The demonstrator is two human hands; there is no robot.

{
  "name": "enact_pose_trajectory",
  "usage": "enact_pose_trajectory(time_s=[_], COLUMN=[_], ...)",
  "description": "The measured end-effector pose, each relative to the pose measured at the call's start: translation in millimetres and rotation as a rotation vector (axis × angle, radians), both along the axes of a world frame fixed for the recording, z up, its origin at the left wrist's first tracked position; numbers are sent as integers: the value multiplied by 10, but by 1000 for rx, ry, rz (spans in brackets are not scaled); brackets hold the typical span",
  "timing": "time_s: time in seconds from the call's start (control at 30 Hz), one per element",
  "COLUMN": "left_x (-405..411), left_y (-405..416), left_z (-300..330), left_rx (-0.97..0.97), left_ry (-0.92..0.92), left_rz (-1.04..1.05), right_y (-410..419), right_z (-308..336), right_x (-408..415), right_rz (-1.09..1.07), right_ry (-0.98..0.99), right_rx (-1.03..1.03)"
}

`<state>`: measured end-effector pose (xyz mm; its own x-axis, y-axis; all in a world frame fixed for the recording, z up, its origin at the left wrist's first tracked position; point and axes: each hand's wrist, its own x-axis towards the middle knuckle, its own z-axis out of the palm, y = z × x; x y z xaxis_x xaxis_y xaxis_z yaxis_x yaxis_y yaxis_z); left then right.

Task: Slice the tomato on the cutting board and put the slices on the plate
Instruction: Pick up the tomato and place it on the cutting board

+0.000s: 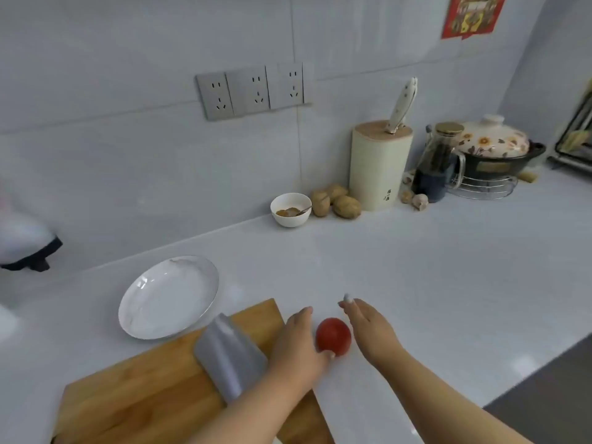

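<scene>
my left hand [296,341] and right hand [368,328], both loose-fingered, flank the tomato [333,336] just off the cutting board's [134,389] right edge, so it might roll away.

Red tomato [333,336] glows against a pale grey-white desk [416,267]. The cutting board [137,389] at the near edge shows warm honey wood with streaky grain, and a dull steel-grey cleaver [229,357] lies on it. The plate [166,298] is glossy white with a thin dark rim. Along the far edge: a white bowl [291,209] with brown paste, tan walnuts [334,200], a cream knife block [379,165] with a light wood top, and a cream pot lid [491,138] patterned with orange flowers over a black pot.
</scene>
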<state>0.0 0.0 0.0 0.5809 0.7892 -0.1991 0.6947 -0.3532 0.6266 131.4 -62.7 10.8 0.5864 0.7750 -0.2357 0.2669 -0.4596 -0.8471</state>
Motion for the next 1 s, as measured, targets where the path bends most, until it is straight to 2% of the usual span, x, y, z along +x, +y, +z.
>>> enact_pose_trajectory(time_s=[0.17,0.33,0.5,0.77,0.87,1.0], left_x=[197,239,64,-729,-1129,-1622], left_y=[-4,-7,65,300,356,361], left_z=[-57,-55,112,340,358,355], left_rx=[-7,10,13,85,51,88], left_ry=[84,-54,-168,-233,-284,-297], left_rz=[-71,-26,65,325,387,441], right_y=[6,13,145,489,613,681], right_z=[-55,-1,178,452,469,431], right_x=[3,10,-112,-822,-1179,-1603], right_rz=[5,5,19,205,272,329], right_ry=[206,192,290,366,379,516], right_rx=[-61,-42,54,152,155,146])
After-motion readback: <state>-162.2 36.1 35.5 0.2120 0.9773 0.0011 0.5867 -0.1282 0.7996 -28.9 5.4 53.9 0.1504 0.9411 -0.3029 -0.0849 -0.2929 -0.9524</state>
